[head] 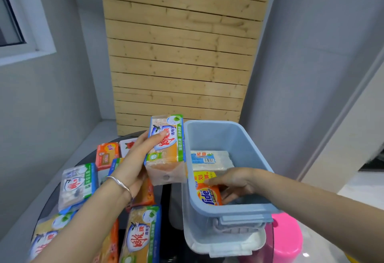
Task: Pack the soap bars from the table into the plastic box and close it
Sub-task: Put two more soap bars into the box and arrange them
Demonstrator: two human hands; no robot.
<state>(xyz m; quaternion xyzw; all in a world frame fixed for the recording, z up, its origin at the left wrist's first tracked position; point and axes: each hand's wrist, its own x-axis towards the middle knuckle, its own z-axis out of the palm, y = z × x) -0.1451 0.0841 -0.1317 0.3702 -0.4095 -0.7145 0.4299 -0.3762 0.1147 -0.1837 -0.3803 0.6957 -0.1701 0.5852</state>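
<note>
A light blue plastic box (226, 206) stands open on the right of the dark round table (164, 192). Inside lie an orange Tide soap pack (207, 195) and a pale soap pack with a blue label (209, 159). My right hand (234, 183) reaches into the box and rests flat on the Tide pack, fingers spread. My left hand (133, 158) holds an orange translucent soap pack with a blue and green wrapper (166, 150) upright in the air, just left of the box's rim. More soap packs (78, 183) lie on the table to the left.
The box's white lid (224, 244) lies under the box's near end. A pink round object (288, 235) sits at the lower right. A wooden slat panel (180, 54) leans against the grey wall behind. Several soap packs (141, 233) crowd the table's near left.
</note>
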